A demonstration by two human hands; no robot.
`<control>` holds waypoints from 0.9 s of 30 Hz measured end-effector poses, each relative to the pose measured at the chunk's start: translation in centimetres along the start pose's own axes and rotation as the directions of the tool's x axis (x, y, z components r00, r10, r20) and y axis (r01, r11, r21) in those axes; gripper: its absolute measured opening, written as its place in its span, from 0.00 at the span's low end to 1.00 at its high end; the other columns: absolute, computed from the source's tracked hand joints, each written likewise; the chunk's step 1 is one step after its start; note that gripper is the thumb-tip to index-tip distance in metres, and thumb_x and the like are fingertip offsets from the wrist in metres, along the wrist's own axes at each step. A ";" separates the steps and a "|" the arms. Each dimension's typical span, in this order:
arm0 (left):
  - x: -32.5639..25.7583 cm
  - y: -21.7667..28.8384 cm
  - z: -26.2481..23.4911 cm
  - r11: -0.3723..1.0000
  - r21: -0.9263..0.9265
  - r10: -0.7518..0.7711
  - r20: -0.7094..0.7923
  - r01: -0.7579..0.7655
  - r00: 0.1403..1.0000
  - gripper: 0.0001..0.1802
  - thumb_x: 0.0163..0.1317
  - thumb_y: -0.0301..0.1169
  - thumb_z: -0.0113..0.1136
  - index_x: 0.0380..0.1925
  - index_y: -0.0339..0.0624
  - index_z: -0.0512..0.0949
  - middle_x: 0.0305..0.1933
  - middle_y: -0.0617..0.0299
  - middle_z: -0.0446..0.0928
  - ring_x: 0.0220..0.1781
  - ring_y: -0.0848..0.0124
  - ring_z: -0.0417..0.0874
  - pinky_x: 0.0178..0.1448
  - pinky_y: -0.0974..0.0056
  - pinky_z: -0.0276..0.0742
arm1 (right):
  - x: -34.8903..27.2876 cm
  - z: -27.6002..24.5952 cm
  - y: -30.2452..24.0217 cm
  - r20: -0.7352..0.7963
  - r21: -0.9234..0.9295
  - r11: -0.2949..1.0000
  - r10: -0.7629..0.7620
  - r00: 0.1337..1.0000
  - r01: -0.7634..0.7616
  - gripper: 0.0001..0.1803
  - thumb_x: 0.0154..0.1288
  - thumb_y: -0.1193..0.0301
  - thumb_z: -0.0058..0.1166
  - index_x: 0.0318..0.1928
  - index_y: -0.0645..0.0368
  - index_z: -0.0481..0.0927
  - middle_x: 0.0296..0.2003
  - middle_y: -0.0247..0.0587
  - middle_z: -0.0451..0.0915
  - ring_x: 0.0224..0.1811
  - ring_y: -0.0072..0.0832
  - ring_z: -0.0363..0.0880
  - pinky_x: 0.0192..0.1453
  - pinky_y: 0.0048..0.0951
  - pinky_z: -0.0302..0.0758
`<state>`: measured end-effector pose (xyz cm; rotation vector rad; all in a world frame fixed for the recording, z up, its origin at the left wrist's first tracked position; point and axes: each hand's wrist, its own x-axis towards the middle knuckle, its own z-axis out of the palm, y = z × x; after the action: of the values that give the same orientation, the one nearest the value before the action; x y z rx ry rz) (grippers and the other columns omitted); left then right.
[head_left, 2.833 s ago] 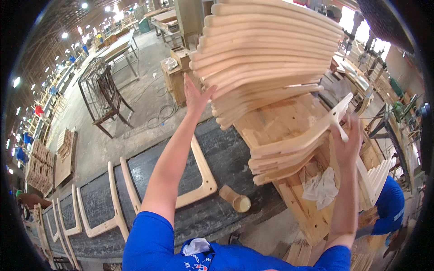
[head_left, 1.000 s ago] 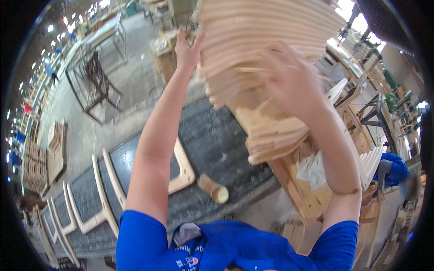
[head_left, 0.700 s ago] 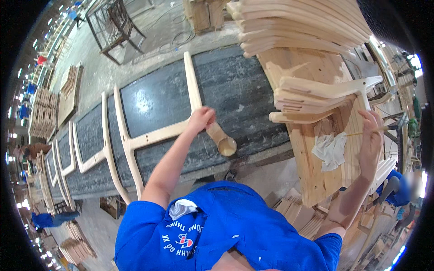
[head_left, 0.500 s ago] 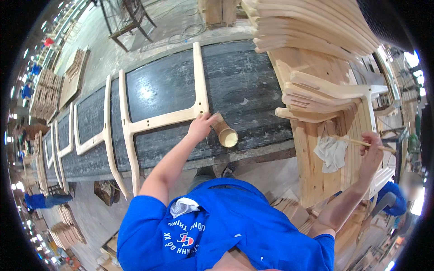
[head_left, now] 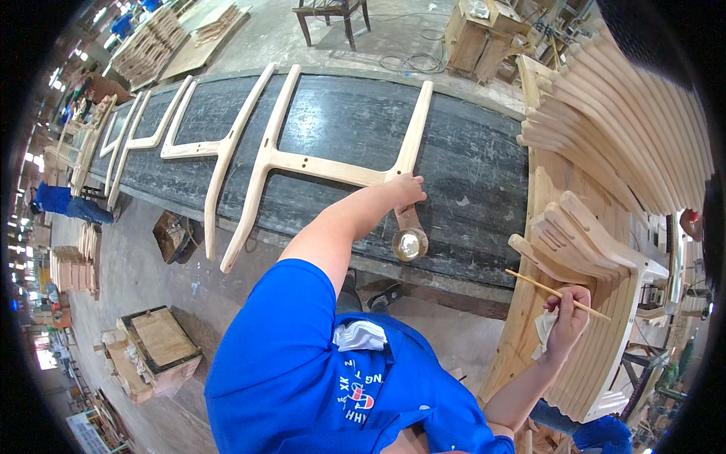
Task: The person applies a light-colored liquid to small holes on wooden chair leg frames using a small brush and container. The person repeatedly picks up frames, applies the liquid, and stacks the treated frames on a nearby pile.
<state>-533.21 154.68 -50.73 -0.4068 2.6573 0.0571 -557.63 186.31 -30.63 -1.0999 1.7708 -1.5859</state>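
My left hand (head_left: pixel 408 192) is closed at the joint of a pale H-shaped wooden frame (head_left: pixel 329 167). Its fingers appear to grip the far end of a brown cup (head_left: pixel 409 244), whose round mouth faces up with pale, shiny contents; the exact grip is partly hidden. Between the fingers of my right hand (head_left: pixel 569 312) is a thin wooden stick (head_left: pixel 535 283), pointing toward the black table. A crumpled white cloth (head_left: pixel 542 331) shows beside that hand, partly covered by it. Curved wooden pieces (head_left: pixel 578 234) lie stacked close by.
Further pale frames (head_left: pixel 219 163) lie along the black table (head_left: pixel 473 204). Many curved parts (head_left: pixel 620 121) are piled at far right on a wooden bench (head_left: pixel 508 356). A dark chair (head_left: pixel 330 13) stands behind the table, a wooden box (head_left: pixel 161 339) at lower left. Other people work nearby.
My view has turned, shifting the table and frames across the picture. My right hand has brought the stick toward the table; my left hand remains by the cup and frame joint.
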 end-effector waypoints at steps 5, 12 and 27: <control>1.6 -1.0 0.4 0.971 -0.230 0.110 0.181 -0.066 0.977 0.25 0.35 0.37 0.72 0.37 0.41 0.78 0.38 0.49 0.79 0.41 0.52 0.81 0.43 0.53 0.76 | -0.6 -0.8 1.9 -0.002 0.006 1.000 0.030 1.000 -0.030 0.07 0.69 0.70 0.45 0.35 0.61 0.69 0.24 0.35 0.72 0.25 0.18 0.70 0.30 0.19 0.68; 3.3 0.0 1.0 0.033 -0.951 -0.106 0.303 0.308 0.947 0.20 0.47 0.36 0.69 0.38 0.43 0.73 0.38 0.59 0.74 0.41 0.63 0.78 0.43 0.53 0.82 | -0.8 -1.1 4.7 0.013 0.290 0.945 0.157 0.988 -0.154 0.10 0.71 0.67 0.43 0.38 0.61 0.69 0.25 0.39 0.74 0.27 0.24 0.74 0.31 0.23 0.70; -16.2 1.1 7.1 -0.845 -0.447 -0.383 0.125 -0.293 0.915 0.20 0.62 0.41 0.57 0.51 0.47 0.71 0.47 0.62 0.77 0.47 0.68 0.79 0.47 0.51 0.78 | 3.9 16.1 3.2 0.254 0.483 0.858 0.052 0.966 -0.173 0.06 0.68 0.72 0.46 0.39 0.62 0.70 0.27 0.42 0.78 0.27 0.27 0.78 0.29 0.23 0.69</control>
<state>-516.68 160.94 -50.04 -1.3338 0.8022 3.3235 -547.36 174.06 -36.15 -0.8627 1.1478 -1.6390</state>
